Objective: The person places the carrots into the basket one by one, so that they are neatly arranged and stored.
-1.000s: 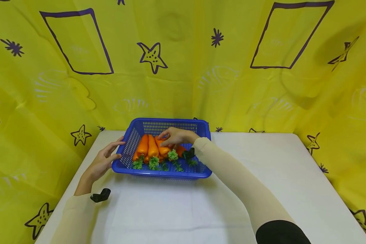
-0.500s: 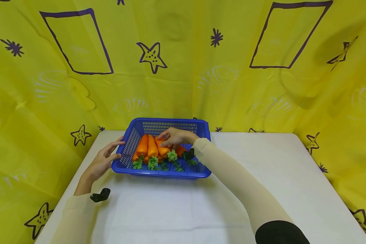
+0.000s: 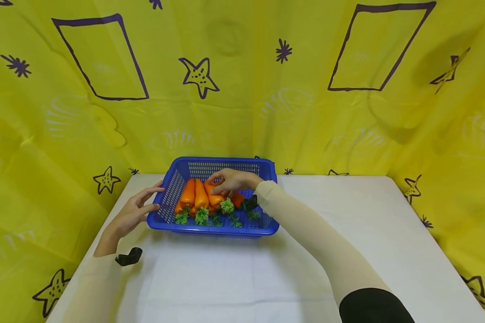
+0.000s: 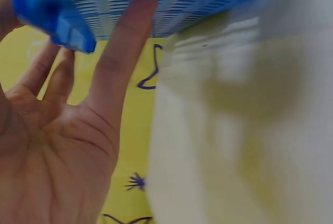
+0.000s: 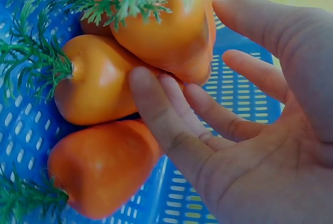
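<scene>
Orange toy carrots [image 3: 201, 196] with green leafy tops lie in a blue plastic basket [image 3: 226, 230], their leaves toward the front. My right hand [image 3: 233, 180] reaches into the basket from the right, over the carrots. In the right wrist view its fingers [image 5: 151, 96] are loosely extended and touch a yellow-orange carrot [image 5: 91, 86], beside a darker carrot [image 5: 104, 167] and below an upper carrot [image 5: 161, 37]. My left hand [image 3: 131, 213] rests with spread fingers at the basket's left side. Its thumb [image 4: 122, 52] lies straight against the slotted wall in the left wrist view.
The basket stands on a white-covered table [image 3: 210, 278] near its back edge. Behind and at both sides hangs a yellow curtain [image 3: 242, 134] with star drawings. A small black device [image 3: 129, 257] sits at the left sleeve.
The head view has shifted a little. Both hands stay at the basket in nearly the same poses, and the carrots keep their places in it.
</scene>
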A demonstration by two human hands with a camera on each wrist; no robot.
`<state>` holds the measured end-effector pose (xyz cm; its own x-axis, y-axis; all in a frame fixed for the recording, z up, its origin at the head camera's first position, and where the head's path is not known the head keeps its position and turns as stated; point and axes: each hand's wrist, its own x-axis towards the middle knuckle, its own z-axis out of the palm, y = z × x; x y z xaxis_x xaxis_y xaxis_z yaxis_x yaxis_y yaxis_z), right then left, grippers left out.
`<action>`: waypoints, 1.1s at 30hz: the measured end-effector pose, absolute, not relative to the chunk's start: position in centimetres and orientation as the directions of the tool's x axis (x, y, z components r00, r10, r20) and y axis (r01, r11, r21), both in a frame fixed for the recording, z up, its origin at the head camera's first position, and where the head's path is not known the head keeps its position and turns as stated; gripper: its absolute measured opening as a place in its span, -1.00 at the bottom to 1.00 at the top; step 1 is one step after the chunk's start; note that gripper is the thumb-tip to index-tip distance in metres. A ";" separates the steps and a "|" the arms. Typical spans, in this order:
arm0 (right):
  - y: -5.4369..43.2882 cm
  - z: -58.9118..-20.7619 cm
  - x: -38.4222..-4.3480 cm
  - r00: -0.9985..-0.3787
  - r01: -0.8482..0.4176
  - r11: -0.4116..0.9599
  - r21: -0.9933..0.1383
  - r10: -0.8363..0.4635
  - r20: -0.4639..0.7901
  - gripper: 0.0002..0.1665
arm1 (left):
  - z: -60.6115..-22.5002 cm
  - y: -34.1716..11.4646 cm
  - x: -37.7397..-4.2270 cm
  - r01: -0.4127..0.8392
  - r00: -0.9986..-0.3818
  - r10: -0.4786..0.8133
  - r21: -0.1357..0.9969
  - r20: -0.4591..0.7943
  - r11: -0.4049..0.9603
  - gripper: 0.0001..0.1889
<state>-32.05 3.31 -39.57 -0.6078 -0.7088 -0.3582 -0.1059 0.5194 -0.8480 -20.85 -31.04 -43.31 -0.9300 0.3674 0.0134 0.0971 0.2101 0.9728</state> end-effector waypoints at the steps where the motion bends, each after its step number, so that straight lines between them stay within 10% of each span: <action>1: 3.4 -39.4 -32.0 -0.608 -0.114 0.525 -0.844 -0.708 -0.358 -0.31 | -42.9 -31.1 -21.0 0.107 -0.929 0.370 0.964 0.010 0.242 -0.49; 14: 4.3 -35.3 -31.8 -0.650 -0.230 0.557 -0.798 -0.698 -0.300 -0.19 | -35.1 -30.4 -23.2 0.130 -0.927 0.360 0.812 -0.104 0.569 -0.32; 33: 6.5 -33.3 -30.0 -0.664 -0.573 0.548 -0.609 -0.746 -0.048 -0.15 | -32.9 -26.5 -24.3 0.268 -0.933 0.360 0.681 0.006 0.681 -0.32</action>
<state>-30.04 6.50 -33.31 -0.6638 -0.7464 -0.0476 -0.5731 0.5485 -0.6089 -24.34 -26.48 -32.86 -0.9329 0.3600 0.0063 0.2675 0.6812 0.6815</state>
